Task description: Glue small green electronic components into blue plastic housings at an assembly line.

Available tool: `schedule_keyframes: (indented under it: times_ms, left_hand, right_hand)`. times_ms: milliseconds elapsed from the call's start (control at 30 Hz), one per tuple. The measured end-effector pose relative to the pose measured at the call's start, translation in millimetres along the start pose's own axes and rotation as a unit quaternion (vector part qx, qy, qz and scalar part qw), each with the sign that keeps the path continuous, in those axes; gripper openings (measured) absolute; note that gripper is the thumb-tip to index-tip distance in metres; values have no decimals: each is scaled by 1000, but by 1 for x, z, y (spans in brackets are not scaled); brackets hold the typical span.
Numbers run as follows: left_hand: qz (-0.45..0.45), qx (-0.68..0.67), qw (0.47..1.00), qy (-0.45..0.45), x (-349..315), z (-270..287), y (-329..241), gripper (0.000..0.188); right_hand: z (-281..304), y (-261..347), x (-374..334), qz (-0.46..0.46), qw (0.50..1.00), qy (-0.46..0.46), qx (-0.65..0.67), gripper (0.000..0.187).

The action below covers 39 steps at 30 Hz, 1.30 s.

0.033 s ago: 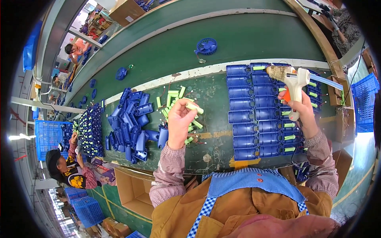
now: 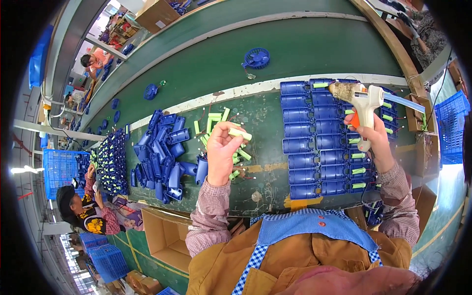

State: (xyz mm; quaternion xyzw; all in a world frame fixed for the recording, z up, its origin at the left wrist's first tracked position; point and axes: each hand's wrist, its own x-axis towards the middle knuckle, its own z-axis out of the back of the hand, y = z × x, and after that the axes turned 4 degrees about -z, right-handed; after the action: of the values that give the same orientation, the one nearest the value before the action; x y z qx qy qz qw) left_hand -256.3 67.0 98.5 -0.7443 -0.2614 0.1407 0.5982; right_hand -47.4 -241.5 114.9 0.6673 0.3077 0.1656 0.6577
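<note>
Two hands work well apart over a green table [image 2: 269, 125]: your left hand [image 2: 221, 150] pinches one pale green cylinder [image 2: 240, 134] between thumb and fingers, just above a scatter of loose cylinders [image 2: 215, 116], while your right hand [image 2: 374, 133] is wrapped around the handle of a white glue gun [image 2: 365, 104], beside its orange trigger [image 2: 354, 119]. Whether you are squeezing that trigger cannot be told. The gun's stained nozzle [image 2: 339, 90] hangs near the far end of the rows of blue shells [image 2: 298, 130], close to another cylinder lying there; if it is hot, a drip or an early squeeze could foul that cylinder or the shells beneath. Your pinch looks light, and a smooth, round body could slip from it and roll. Thin leads among the scatter could snag, dragging neighbours along as you lift. A low wrist might knock the closely set rows askew, and your left sleeve could nudge the heaped shells [image 2: 160, 147] beside it. Behind the gun, a long translucent glue stick [image 2: 404, 102] juts toward a cardboard box [image 2: 419, 114], where a careless swing could catch it.
</note>
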Motion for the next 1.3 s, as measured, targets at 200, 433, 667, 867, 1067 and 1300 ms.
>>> schedule_keyframes:
  times_ms: [200,433,667,867,1067,1300]
  left_hand:
    - [61,-213,973,57,-1,-31,7,12]
    - [157,-291,935,128,-9,-86,31,16]
    - [163,-203,951,165,-15,-112,50,27]
    - [159,-107,959,211,-28,-116,70,32]
    - [177,-53,959,214,-30,-118,85,10]
    - [202,-59,963,167,-5,-101,80,21]
  right_hand:
    - [-23,20,-21,29,997,44,48,52]
    - [-48,17,-31,7,973,161,168,59]
    - [-42,1,-36,-40,953,158,256,57]
    - [-30,2,-34,-8,953,115,280,54]
    - [-18,2,-30,-2,978,39,205,51]
    - [1,-28,-7,-62,997,-20,40,47]
